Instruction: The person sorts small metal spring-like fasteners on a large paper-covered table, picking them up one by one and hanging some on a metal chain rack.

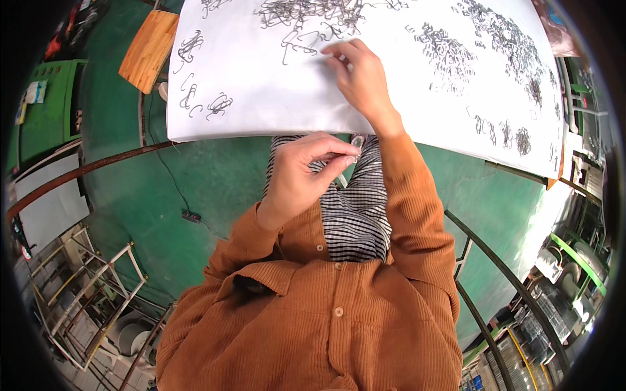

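Observation:
A white-topped table [261, 104] bears several heaps of thin dark bent wire pieces, hook-like in shape. Close to a few loose bent wire pieces [300, 45] at the table's middle is my right hand [362, 78]. Its thumb and forefinger come nearly together in a pinch; whether a piece is between them I cannot make out. Lower down, above my lap and just off the table's near edge, is my left hand [300, 173]. Thumb and fingertips are pressed together there, and whatever they hold is too small to name.
More wire heaps [447, 55] lie on the right, with small bunches [218, 104] at the left. A wooden stool [149, 52] stands by the table's left side. A black cord runs to a power strip [191, 216] on the green floor. Metal frames [91, 293] stand lower left.

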Demonstrator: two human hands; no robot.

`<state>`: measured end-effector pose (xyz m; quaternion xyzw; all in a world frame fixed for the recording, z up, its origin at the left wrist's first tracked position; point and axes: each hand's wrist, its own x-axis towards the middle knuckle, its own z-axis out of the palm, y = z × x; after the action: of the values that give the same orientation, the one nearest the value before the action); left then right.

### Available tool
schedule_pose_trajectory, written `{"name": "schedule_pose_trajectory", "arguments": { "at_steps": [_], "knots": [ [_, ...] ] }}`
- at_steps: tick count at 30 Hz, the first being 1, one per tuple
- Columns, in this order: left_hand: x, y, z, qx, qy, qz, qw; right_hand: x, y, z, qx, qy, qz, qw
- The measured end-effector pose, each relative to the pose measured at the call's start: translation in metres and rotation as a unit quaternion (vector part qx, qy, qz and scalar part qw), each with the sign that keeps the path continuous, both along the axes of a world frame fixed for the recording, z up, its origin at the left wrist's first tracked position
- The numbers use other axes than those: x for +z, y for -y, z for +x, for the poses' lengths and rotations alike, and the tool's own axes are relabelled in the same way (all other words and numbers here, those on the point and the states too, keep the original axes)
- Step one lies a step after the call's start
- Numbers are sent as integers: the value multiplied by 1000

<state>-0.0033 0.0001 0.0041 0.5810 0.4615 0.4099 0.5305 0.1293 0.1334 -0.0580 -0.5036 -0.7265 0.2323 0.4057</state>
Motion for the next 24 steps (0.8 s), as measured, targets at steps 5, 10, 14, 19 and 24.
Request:
{"name": "schedule_pose_trajectory", "arguments": {
  "at_steps": [5, 10, 14, 19, 24],
  "knots": [
    [0, 2, -3, 2, -8, 17, 1000, -13, -48, -46, 1, 225, -8, 974],
    [-5, 3, -7, 5, -13, 31, 999, -8, -45, -44, 1, 246, 32, 969],
    [-10, 0, -6, -6, -8, 39, 999, 4, -19, -8, 6, 66, 80, 995],
    [-7, -1, -2, -8, -9, 22, 1000, 24, 38, 31, -25, -202, -249, 947],
    [-10, 1, 2, -14, 15, -13, 1000, 44, 108, 57, -17, -411, -293, 863]
  ]
}}
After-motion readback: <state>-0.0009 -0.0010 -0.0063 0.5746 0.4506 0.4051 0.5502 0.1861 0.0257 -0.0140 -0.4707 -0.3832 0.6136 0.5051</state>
